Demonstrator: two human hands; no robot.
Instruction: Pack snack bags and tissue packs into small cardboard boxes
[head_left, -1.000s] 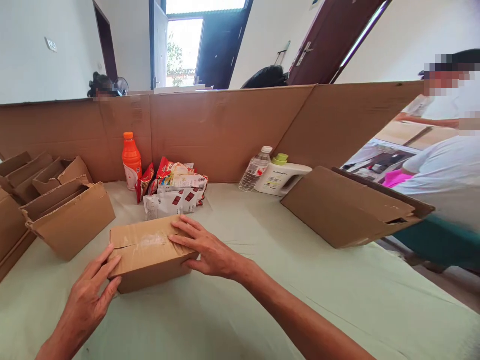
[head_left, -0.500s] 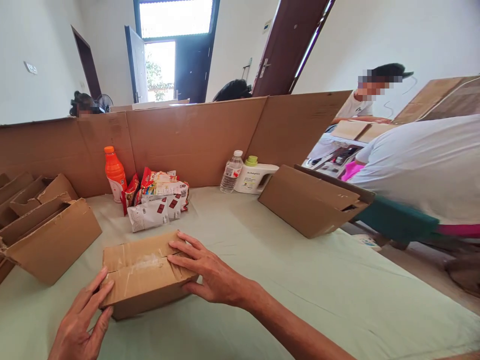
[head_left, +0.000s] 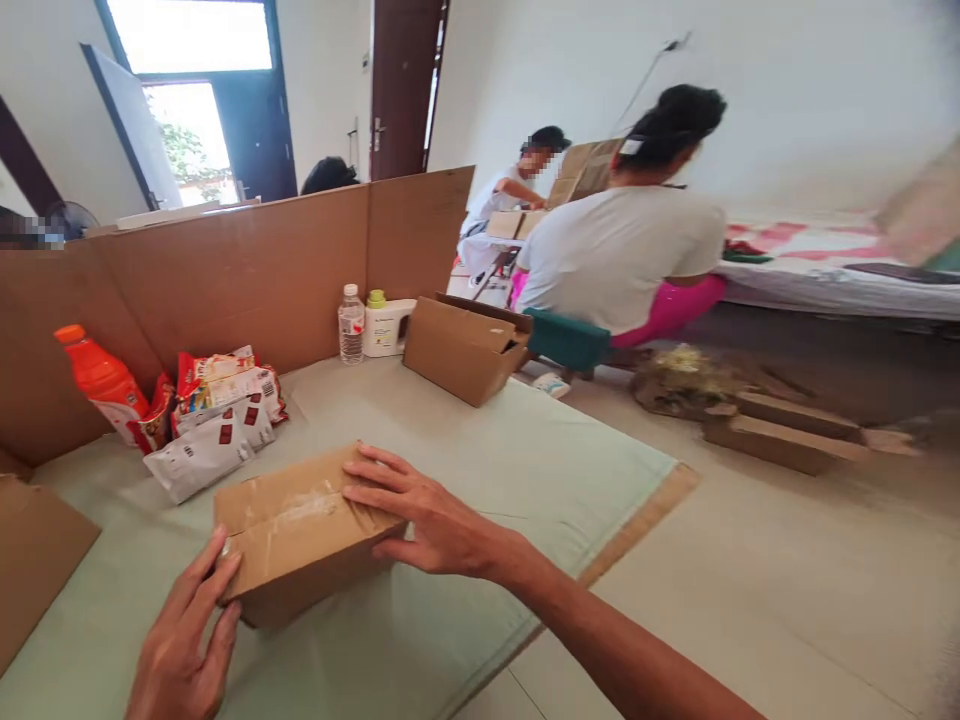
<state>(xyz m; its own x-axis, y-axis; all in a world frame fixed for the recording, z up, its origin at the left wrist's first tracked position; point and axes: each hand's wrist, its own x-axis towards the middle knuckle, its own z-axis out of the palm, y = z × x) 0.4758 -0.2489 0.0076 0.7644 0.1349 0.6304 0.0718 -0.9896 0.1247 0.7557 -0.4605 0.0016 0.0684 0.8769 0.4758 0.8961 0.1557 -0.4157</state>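
Note:
A small taped cardboard box (head_left: 292,545) rests on the pale green cloth (head_left: 480,450) in front of me. My right hand (head_left: 427,515) lies flat on its top right edge, fingers spread over the tape. My left hand (head_left: 184,650) presses against the box's left near corner. Both hands clasp the box between them.
Snack packets (head_left: 214,415) and an orange drink bottle (head_left: 101,380) lie behind the box. A water bottle (head_left: 350,325), a white jug (head_left: 386,325) and an open carton (head_left: 465,345) stand farther back by the cardboard wall (head_left: 247,270). A person in white (head_left: 622,255) sits to the right; flat cartons (head_left: 780,435) lie on the floor.
The view has swung to the right, revealing the floor and the seated person. Both hands stay on the small box, which sits at nearly the same spot.

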